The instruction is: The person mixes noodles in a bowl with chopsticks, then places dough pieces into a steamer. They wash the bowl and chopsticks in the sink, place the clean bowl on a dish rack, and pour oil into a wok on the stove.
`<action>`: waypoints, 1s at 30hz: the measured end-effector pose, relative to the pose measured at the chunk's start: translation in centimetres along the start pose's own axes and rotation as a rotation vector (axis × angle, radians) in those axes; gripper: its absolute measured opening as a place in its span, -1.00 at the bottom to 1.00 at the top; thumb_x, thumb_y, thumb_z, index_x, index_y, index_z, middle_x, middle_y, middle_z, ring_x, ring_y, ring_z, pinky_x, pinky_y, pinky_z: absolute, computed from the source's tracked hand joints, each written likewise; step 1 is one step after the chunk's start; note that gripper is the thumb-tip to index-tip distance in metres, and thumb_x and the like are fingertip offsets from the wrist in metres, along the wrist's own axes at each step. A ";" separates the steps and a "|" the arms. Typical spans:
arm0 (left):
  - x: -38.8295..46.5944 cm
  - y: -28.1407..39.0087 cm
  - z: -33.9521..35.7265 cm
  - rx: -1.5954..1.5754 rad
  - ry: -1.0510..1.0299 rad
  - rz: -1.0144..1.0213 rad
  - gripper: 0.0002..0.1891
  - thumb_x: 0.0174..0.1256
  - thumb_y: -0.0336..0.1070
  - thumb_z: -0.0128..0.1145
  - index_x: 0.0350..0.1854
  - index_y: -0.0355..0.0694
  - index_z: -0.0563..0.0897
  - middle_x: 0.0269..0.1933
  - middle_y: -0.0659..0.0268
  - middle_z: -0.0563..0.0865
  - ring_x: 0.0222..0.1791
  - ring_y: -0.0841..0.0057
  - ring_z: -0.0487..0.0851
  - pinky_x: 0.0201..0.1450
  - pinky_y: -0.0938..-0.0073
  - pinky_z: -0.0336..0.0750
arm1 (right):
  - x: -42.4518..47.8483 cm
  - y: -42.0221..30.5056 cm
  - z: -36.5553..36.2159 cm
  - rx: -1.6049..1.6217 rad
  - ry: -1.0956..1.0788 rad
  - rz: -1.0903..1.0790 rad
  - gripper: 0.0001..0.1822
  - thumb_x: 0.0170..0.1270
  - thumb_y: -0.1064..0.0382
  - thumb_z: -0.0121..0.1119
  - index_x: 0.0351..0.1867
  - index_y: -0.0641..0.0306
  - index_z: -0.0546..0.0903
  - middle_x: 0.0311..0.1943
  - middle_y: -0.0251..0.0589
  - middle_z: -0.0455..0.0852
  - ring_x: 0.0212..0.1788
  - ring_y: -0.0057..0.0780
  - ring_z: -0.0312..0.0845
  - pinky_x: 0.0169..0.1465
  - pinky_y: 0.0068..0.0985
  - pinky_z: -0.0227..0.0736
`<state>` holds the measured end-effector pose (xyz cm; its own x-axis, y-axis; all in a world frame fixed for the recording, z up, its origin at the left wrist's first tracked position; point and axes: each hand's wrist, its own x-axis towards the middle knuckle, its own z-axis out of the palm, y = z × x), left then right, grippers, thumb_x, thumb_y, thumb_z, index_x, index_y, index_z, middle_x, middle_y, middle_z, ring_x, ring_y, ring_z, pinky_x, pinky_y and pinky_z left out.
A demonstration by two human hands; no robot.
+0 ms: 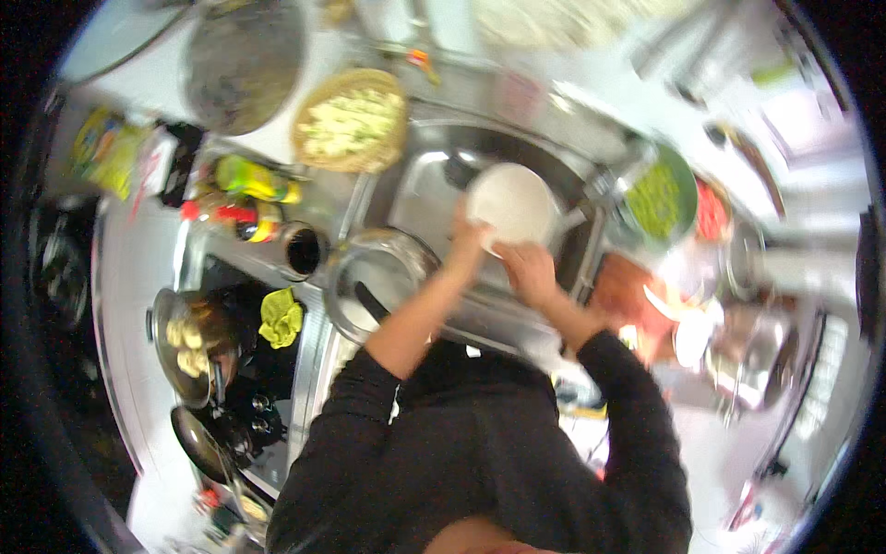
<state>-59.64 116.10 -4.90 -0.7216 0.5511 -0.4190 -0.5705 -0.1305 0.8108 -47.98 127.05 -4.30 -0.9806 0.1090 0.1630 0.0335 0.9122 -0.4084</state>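
Both hands hold a round white bowl or plate (512, 204) over a stainless steel sink (426, 197). My left hand (473, 232) grips its left edge, and my right hand (527, 270) grips its lower right edge. Motion blur hides the exact placing of the fingers. Behind the white dish, a small dark thing (458, 170) lies in the sink, too blurred to name. Under my left forearm stands a round pot (339, 291) with a dark handle (372, 301) across it.
A basket of chopped pale vegetables (353, 124) stands beyond the sink. Bottles (256, 180) stand left, near a hob with a pan of food (187, 346) and a yellow-green cloth (280, 318). To the right are a bowl of greens (657, 197), a cutting board (623, 291) and a metal pot (754, 346).
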 end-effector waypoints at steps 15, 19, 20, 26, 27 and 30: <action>3.1 -6.5 3.5 0.437 -0.047 0.160 -0.32 0.02 -0.31 0.07 0.33 -0.14 0.31 0.24 0.05 0.43 0.23 0.13 0.41 0.23 0.24 0.32 | -2.9 -1.1 1.6 0.287 -0.065 0.419 -0.65 0.28 0.34 0.04 0.09 0.31 0.52 -0.23 0.11 0.67 -0.21 -0.01 0.62 -0.16 -0.25 0.46; 3.3 -3.1 1.8 0.482 -0.214 0.085 -0.29 0.04 -0.27 0.09 0.35 -0.23 0.27 0.31 0.02 0.34 0.27 0.05 0.32 0.27 0.16 0.25 | -4.4 5.9 0.8 -0.144 0.074 -0.426 -0.61 0.27 0.39 0.00 0.15 0.31 0.45 -0.10 0.11 0.64 -0.16 0.00 0.62 -0.14 -0.24 0.48; 3.2 -3.7 2.4 0.483 -0.116 0.104 -0.29 0.04 -0.26 0.10 0.35 -0.24 0.27 0.31 0.01 0.34 0.27 0.05 0.32 0.28 0.16 0.25 | -5.0 6.6 1.6 -0.130 0.057 -0.319 -0.61 0.24 0.38 0.04 0.13 0.32 0.47 -0.08 0.11 0.64 -0.08 0.04 0.59 -0.02 -0.22 0.44; 7.4 -13.0 0.3 0.706 0.124 0.183 -0.36 -0.02 -0.29 0.05 0.26 -0.25 0.41 0.26 -0.04 0.42 0.35 0.05 0.21 0.35 0.20 0.15 | -1.9 1.0 0.9 -0.010 -0.023 -0.321 -0.47 0.19 0.33 0.15 0.24 0.29 0.41 -0.11 0.09 0.66 -0.12 0.03 0.58 -0.09 -0.34 0.45; 5.2 -8.0 2.4 0.579 -0.002 0.017 -0.35 -0.02 -0.25 0.08 0.24 -0.31 0.40 0.22 -0.05 0.45 0.27 0.01 0.34 0.28 0.16 0.26 | -2.5 2.6 0.4 0.040 -0.049 -0.133 -0.48 0.19 0.35 0.16 0.23 0.31 0.42 -0.11 0.09 0.67 -0.12 0.00 0.59 -0.08 -0.34 0.45; 3.4 -4.3 2.4 0.593 0.031 -0.048 -0.29 0.10 -0.04 0.13 0.24 -0.42 0.33 0.17 -0.22 0.44 0.22 -0.02 0.40 0.26 0.19 0.30 | -2.3 1.9 -0.3 0.349 -0.095 0.152 -0.52 0.22 0.35 0.16 0.19 0.38 0.43 -0.10 0.03 0.67 -0.10 -0.11 0.61 -0.03 -0.39 0.43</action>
<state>-58.66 120.51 -8.85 -0.7168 0.5192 -0.4655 -0.2930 0.3816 0.8767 -45.61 128.66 -5.21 -0.9836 0.1803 0.0002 0.1278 0.6976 -0.7050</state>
